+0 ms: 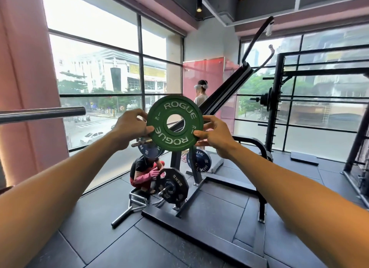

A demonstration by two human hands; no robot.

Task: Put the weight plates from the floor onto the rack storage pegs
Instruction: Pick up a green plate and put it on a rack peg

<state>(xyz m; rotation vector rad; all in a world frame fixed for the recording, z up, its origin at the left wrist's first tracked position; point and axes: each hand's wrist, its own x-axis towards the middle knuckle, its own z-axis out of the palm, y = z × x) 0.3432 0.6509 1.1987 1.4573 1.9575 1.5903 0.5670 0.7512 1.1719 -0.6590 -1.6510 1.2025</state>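
Both hands, left hand (130, 126) and right hand (214, 135), pinch green plate (175, 123) edges with curled fingers (208, 121)

Green change plate (175, 123): matt, rubber-like coating with raised white lettering. Barbell sleeve (43, 113): bright, smooth metal with a glossy sheen. Black 25 kg plate (172, 185): dull dark surface, faceted rim. Blue 20 kg plate (199, 161): smooth, slightly glossy. Rack frame (196, 172): black painted steel. Floor tiles (95, 245): dark matt rubber, finely textured.
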